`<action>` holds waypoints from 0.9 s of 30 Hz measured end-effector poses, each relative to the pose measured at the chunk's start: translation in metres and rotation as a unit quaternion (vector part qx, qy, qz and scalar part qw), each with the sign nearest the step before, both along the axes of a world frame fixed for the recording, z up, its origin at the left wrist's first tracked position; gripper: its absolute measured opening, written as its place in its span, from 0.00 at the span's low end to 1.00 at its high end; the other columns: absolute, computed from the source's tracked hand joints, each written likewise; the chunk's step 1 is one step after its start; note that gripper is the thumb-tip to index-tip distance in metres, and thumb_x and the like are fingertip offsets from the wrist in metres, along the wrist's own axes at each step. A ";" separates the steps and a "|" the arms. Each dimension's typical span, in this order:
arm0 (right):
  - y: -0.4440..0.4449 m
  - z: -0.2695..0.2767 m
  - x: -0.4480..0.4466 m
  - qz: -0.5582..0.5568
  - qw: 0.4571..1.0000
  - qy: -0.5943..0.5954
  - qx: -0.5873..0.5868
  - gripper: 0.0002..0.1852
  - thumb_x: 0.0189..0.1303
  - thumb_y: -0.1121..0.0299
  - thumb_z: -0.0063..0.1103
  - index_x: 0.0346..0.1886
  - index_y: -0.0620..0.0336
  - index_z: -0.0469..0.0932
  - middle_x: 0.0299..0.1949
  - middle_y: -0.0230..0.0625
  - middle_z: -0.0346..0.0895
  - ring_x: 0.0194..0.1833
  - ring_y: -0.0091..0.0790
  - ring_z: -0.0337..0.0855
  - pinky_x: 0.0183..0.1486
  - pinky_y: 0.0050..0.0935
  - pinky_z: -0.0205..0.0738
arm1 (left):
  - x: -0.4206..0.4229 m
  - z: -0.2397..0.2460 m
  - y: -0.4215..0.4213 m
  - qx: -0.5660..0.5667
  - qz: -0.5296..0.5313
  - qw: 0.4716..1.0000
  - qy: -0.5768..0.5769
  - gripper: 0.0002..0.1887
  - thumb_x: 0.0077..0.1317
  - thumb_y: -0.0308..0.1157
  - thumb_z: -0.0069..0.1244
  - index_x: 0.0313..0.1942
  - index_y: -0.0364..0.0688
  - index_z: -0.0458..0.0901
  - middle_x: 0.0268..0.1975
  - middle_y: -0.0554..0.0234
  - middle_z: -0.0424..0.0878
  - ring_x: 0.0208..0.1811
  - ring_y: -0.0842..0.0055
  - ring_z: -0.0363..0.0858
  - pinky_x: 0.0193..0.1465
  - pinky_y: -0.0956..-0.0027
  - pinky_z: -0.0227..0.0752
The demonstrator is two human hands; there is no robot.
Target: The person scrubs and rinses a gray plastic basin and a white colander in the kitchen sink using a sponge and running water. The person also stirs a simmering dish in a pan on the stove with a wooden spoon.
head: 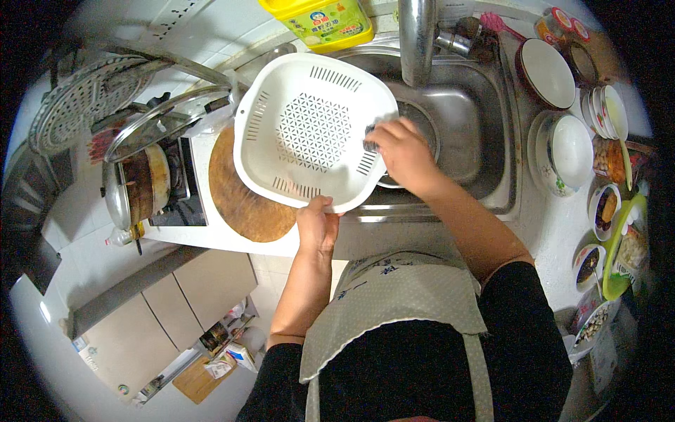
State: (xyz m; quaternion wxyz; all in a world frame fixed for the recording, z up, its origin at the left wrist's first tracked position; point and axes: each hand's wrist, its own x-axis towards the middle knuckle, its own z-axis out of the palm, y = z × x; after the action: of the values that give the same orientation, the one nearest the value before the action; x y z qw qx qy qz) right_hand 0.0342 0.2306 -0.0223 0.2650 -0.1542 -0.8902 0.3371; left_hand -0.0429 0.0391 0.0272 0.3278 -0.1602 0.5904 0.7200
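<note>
A white plastic colander (314, 132) with a slotted wall is tilted over the left part of the steel sink (464, 116). At its near rim, my left hand (318, 224) grips it with the thumb on top. My right hand (405, 153) is at the colander's right wall, its fingers closed on a small dark scrubber (370, 140), partly hidden by them. Beneath the colander and my right hand, a round metal basin (433, 134) shows in the sink.
The faucet (416, 47) hangs over the sink, with a yellow detergent jug (329, 24) behind. Left are a round wooden chopping board (248, 208), a glass lid (163, 124) and a pot (142, 182). Bowls (572, 150) and food dishes (588, 264) line the right counter.
</note>
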 end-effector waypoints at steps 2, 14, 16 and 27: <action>0.023 -0.007 -0.016 -0.029 1.000 0.003 0.004 0.15 0.47 0.79 0.61 0.40 0.53 0.80 0.44 0.35 0.77 0.50 0.42 0.75 0.54 0.38 0.70 | 0.005 -0.001 -0.005 -0.006 -0.022 1.000 0.002 0.31 0.54 0.16 0.41 0.61 0.34 0.58 0.54 0.50 0.69 0.51 0.59 0.75 0.43 0.55 0.76; 0.040 -0.112 -0.018 -0.200 0.941 -0.196 -0.191 0.16 0.54 0.73 0.60 0.48 0.56 0.78 0.48 0.47 0.75 0.49 0.50 0.77 0.54 0.43 0.71 | -0.010 0.005 -0.029 -0.075 0.008 0.997 0.006 0.30 0.55 0.16 0.42 0.61 0.30 0.57 0.55 0.45 0.68 0.53 0.52 0.73 0.50 0.45 0.73; 0.024 -0.152 -0.002 -0.078 0.954 -0.288 0.019 0.18 0.54 0.74 0.57 0.50 0.54 0.78 0.50 0.47 0.75 0.50 0.51 0.77 0.55 0.44 0.71 | -0.011 -0.007 -0.037 -0.048 0.005 0.999 0.020 0.30 0.55 0.17 0.42 0.61 0.30 0.57 0.56 0.45 0.68 0.53 0.51 0.72 0.51 0.43 0.72; 0.052 -0.031 -0.035 -0.109 0.980 -0.003 -0.169 0.15 0.56 0.68 0.61 0.47 0.58 0.76 0.44 0.45 0.79 0.45 0.52 0.80 0.48 0.38 0.74 | -0.015 -0.023 -0.050 -0.117 -0.008 0.993 0.005 0.25 0.53 0.17 0.44 0.54 0.22 0.62 0.52 0.42 0.70 0.49 0.50 0.75 0.48 0.44 0.74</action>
State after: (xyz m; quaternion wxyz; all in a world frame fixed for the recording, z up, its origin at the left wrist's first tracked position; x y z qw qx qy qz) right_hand -0.0011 0.2830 -0.0533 0.2677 -0.2937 -0.7991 0.4511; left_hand -0.0583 -0.0110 0.0041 0.3094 -0.1889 0.6733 0.6444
